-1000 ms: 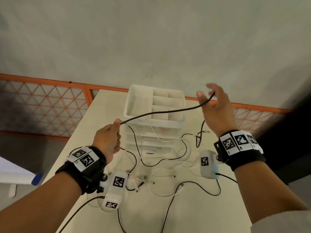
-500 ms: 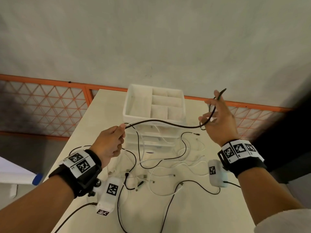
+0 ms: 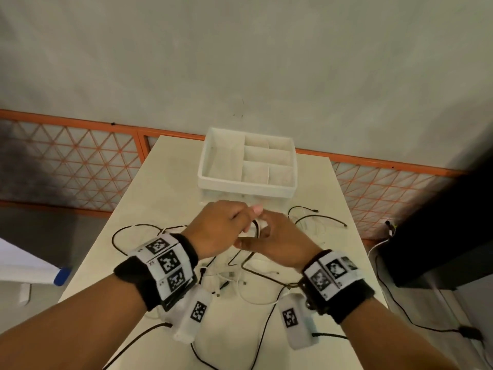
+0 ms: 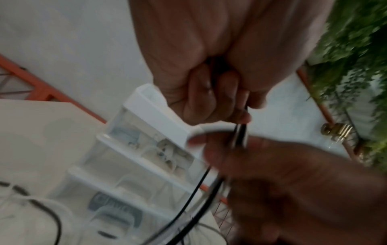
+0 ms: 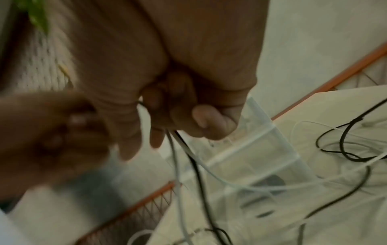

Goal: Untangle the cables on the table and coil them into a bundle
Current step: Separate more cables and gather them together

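Both grips — left hand (image 3: 218, 227), right hand (image 3: 277, 240) — curl round black cable (image 4: 240, 137); wrist views blurred.

Soft, dim, even light falls on my counter (image 3: 165, 198), with no hard shadows and no glare; the head view is fairly sharp near the white organizer (image 3: 246, 186), yet its corners darken and the orange railing (image 3: 80, 124) behind the organizer bows with wide-angle distortion; both wrist views are smeared by motion blur; my fingers (image 4: 201, 92) look soft, the black cable (image 4: 196, 195) below them streaks, and the foliage (image 4: 351, 41) is a green smear.
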{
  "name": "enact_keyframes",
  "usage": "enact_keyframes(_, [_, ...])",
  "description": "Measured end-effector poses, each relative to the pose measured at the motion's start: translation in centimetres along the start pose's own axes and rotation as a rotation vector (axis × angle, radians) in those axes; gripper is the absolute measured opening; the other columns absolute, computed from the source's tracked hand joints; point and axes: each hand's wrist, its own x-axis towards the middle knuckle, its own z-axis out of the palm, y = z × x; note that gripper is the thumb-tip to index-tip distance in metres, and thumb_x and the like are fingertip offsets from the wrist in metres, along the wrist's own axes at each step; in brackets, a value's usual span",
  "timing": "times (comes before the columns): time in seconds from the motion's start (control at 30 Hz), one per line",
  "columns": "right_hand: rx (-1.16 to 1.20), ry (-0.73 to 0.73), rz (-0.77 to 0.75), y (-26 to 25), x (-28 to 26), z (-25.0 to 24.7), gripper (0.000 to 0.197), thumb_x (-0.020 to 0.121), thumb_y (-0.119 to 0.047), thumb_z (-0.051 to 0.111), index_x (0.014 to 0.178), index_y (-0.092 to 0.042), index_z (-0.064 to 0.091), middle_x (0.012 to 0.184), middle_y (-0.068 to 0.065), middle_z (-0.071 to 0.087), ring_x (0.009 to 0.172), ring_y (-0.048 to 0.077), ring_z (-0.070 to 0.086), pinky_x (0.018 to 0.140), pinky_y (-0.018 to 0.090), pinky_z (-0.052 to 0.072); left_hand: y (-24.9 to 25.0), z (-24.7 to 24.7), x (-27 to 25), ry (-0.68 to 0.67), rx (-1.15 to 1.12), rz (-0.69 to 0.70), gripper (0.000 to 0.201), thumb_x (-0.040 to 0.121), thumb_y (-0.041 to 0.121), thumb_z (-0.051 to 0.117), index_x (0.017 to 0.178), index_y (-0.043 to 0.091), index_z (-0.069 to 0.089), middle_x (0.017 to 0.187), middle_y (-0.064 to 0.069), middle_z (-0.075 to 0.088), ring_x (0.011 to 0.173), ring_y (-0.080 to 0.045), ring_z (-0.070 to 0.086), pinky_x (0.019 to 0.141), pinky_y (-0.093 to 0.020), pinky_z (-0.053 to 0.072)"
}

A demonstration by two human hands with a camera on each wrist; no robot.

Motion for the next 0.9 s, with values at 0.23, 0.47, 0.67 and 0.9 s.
enact_keyframes(0.23, [-0.396,0.089,0.533,6.9,0.0,-2.2,0.034,0.09,-0.045,0.066,0.075,-0.014,0.069,0.068,0.003,0.069,0.066,0.021,0.068,0.063,0.034,0.061,0.3,-4.9,-1.7,0.093,-0.164,0.066,0.047,0.093,0.044,0.054,0.064,0.009,0.065,0.046,0.013,0.042,0.047,-0.01,0.033,0.048,-0.016,0.031])
enact_keyframes(0.47, [-0.173,0.776,0.142,4.8,1.4,-8.4,0.012,0.089,-0.034,0.071,0.084,-0.027,0.063,0.082,-0.015,0.069,0.077,0.001,0.063,0.064,0.022,0.048,-5.7,-3.1,-2.3,-0.258,0.272,-0.209,0.052,0.091,0.059,0.051,0.064,0.016,0.063,0.052,0.008,0.053,0.044,-0.008,0.045,0.052,-0.023,0.037])
enact_keyframes(0.67, [-0.113,0.71,0.189,6.4,1.8,-7.3,0.032,0.087,-0.009,0.066,0.113,-0.028,0.06,0.11,-0.009,0.07,0.093,0.016,0.068,0.082,0.033,0.055,-7.8,1.0,-2.6,-0.204,-0.031,-0.36,0.053,0.091,0.058,0.053,0.057,0.019,0.063,0.054,0.001,0.052,0.051,-0.012,0.049,0.052,-0.021,0.038])
enact_keyframes(0.9, [-0.198,0.556,0.538,11.0,-1.3,-1.4,0.038,0.086,-0.022,0.068,0.117,-0.02,0.046,0.082,0.0,0.067,0.077,0.026,0.065,0.075,0.033,0.051,-6.9,0.7,-2.9,-0.162,-0.435,-0.46,0.043,0.085,0.048,0.068,0.063,0.015,0.051,0.056,0.001,0.033,0.046,-0.01,0.025,0.041,-0.019,0.024])
